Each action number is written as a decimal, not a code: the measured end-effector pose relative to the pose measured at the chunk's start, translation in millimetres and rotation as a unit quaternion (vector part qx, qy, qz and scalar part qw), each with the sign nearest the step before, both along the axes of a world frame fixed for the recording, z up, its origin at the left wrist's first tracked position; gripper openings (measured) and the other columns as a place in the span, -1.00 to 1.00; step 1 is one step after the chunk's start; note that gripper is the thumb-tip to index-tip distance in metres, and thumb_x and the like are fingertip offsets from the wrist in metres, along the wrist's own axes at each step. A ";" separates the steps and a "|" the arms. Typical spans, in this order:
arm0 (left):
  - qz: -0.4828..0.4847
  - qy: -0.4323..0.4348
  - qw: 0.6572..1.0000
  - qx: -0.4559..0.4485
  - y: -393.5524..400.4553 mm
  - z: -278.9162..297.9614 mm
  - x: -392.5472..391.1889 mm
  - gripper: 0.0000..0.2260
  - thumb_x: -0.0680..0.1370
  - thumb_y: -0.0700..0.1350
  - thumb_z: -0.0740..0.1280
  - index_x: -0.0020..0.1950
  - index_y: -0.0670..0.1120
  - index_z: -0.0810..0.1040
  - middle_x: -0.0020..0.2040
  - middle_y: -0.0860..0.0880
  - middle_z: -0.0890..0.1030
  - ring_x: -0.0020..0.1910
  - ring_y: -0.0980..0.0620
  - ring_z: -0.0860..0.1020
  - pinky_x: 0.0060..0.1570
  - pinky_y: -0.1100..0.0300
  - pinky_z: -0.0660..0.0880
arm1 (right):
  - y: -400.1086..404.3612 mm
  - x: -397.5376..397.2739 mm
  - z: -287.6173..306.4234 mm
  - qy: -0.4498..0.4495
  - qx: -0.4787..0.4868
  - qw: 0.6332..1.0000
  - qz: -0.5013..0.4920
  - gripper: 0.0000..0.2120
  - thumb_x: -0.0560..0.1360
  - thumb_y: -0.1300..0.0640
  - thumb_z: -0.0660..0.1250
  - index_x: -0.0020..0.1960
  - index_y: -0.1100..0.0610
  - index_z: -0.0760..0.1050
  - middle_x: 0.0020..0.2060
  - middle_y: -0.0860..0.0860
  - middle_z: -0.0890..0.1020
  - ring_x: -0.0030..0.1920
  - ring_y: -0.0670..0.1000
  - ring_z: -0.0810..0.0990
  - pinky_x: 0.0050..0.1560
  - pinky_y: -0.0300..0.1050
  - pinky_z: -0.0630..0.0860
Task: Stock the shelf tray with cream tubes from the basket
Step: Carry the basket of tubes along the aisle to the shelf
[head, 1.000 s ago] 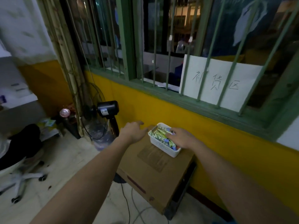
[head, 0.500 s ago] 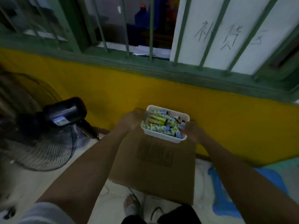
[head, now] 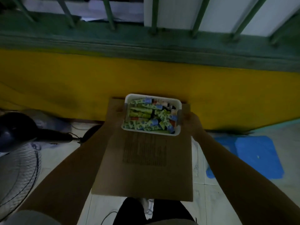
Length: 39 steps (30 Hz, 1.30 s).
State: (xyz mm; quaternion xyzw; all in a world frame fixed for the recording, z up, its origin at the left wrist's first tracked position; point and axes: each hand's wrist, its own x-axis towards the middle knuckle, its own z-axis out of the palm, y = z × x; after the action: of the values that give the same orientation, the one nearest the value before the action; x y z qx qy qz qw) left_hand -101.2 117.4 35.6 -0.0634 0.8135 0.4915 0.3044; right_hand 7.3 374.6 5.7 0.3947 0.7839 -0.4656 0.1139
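So closest to the camera you've got dark trousers (head: 138, 211) and a shoe (head: 148, 208) on the tiled floor (head: 211, 200), then a big cardboard box (head: 142, 176) standing against the yellow wall (head: 81, 75). At the far end of the box top sits the white basket (head: 162, 98), packed with cream tubes (head: 146, 122), mostly green-patterned with blue caps. Both hands are apart, one on each short end: the left hand (head: 119, 111) is on the left side, the right hand (head: 189, 120) on the right side, fingers seemingly on the handles, but it's too dark to tell how tightly they grip. A fan (head: 19, 143) stands left, a blue sheet (head: 253, 156) lies right, and green window bars (head: 108, 12) run along the far side.
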 end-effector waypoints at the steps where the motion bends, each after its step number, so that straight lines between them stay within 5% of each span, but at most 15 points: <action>1: -0.007 0.006 1.000 -0.014 2.3 -3.3 -2.3 -0.72 0.67 -0.02 0.15 0.16 -0.16 0.56 0.09 -0.22 0.59 -0.03 -0.12 0.54 0.09 -0.05 0.49 | 1.8 -0.2 -5.2 -0.007 -0.009 1.000 -0.002 -0.76 0.59 0.32 0.17 0.09 0.51 0.47 0.02 0.41 0.56 0.06 0.41 0.53 0.12 0.29 0.50; 4: 0.007 0.030 0.999 -0.042 10.7 -12.9 -8.6 -0.74 0.66 0.06 0.16 -0.17 0.04 0.51 -0.23 -0.03 0.54 -0.24 -0.01 0.52 -0.03 -0.04 0.50 | 4.0 -0.5 -16.0 -0.001 -0.021 1.000 -0.010 -0.82 0.56 0.37 0.17 -0.16 0.40 0.49 -0.23 0.25 0.53 -0.23 0.17 0.47 -0.25 -0.07 0.45; 9: 0.011 0.038 0.998 -0.048 12.4 -17.6 -9.8 -0.75 0.67 0.02 0.16 -0.21 0.06 0.38 -0.18 -0.18 0.44 -0.20 -0.08 0.43 -0.05 -0.12 0.48 | 2.1 -4.0 -11.9 0.037 -0.042 0.997 -0.044 -0.67 0.59 0.34 0.12 -0.34 0.20 0.26 -0.42 0.16 0.31 -0.42 0.02 0.23 -0.46 -0.25 0.22; 14: 0.025 -0.004 0.999 -0.044 3.2 -5.8 -2.2 -0.79 0.66 -0.25 0.19 -0.14 -0.05 0.47 -0.21 -0.09 0.44 -0.28 -0.10 0.35 -0.12 -0.09 0.43 | -6.1 10.3 4.5 0.033 -0.072 0.996 -0.047 -0.61 0.62 0.14 0.22 -0.24 0.44 0.44 -0.29 0.43 0.43 -0.30 0.19 0.40 -0.24 0.05 0.40; 17: -0.023 -0.004 0.999 -0.025 -0.5 6.3 5.4 -0.82 0.66 -0.18 0.21 -0.13 -0.09 0.49 -0.19 -0.21 0.44 -0.28 -0.13 0.35 -0.04 -0.21 0.46 | -7.4 30.6 18.0 0.038 -0.063 0.995 -0.062 -0.76 0.59 0.24 0.24 -0.25 0.20 0.34 -0.37 0.22 0.37 -0.33 0.08 0.33 -0.30 -0.04 0.28; 21: -0.091 0.024 0.995 -0.018 5.3 41.3 15.3 -0.78 0.59 -0.26 0.29 0.21 -0.28 0.56 0.14 -0.26 0.58 0.00 -0.23 0.54 0.16 -0.16 0.48 | -6.4 63.7 54.0 0.041 -0.025 0.994 -0.096 -0.73 0.58 0.23 0.26 -0.28 0.19 0.33 -0.40 0.18 0.35 -0.36 0.04 0.33 -0.36 -0.09 0.27; 26: -0.170 0.054 0.984 0.025 29.1 101.6 33.7 -0.90 0.62 -0.28 0.24 0.06 -0.19 0.54 -0.07 -0.17 0.52 -0.14 -0.11 0.49 -0.22 0.10 0.45 | -3.9 113.0 119.5 0.058 0.014 0.982 -0.179 -0.77 0.52 0.24 0.34 -0.29 0.28 0.43 -0.28 0.40 0.49 -0.24 0.09 0.49 -0.17 0.18 0.55; 31: -0.250 0.135 0.957 0.056 72.8 170.7 65.8 -0.89 0.58 -0.30 0.28 -0.09 -0.25 0.58 -0.11 -0.18 0.57 -0.12 -0.10 0.53 -0.26 0.16 0.44 | 4.1 179.5 185.2 0.100 0.042 0.963 -0.249 -0.87 0.50 0.34 0.34 -0.20 0.38 0.54 -0.31 0.16 0.53 -0.34 0.08 0.48 -0.28 -0.02 0.44; 35: -0.316 0.159 0.930 0.102 115.8 222.0 101.0 -0.91 0.52 -0.34 0.34 -0.03 -0.27 0.63 -0.13 -0.17 0.61 -0.25 0.02 0.55 -0.35 0.23 0.47 | 21.7 240.8 237.6 0.113 0.088 0.942 -0.303 -0.79 0.49 0.30 0.39 -0.30 0.32 0.47 -0.37 0.15 0.47 -0.32 0.08 0.44 -0.25 -0.04 0.37; 39: -0.350 0.159 0.912 0.141 167.6 267.5 150.3 -0.77 0.52 -0.40 0.32 0.15 -0.28 0.59 -0.03 -0.22 0.63 -0.20 -0.05 0.57 -0.22 0.15 0.56 | 47.5 309.0 281.4 0.148 0.118 0.920 -0.343 -0.84 0.46 0.33 0.41 -0.12 0.48 0.58 -0.30 0.18 0.51 -0.30 0.07 0.45 -0.23 -0.06 0.42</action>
State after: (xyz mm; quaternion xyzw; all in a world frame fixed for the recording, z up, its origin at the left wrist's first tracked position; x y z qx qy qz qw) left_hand 49.1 285.0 303.1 0.3477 0.7437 0.4663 0.3295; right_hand 316.3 422.1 287.0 0.5770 0.6572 -0.4336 -0.2173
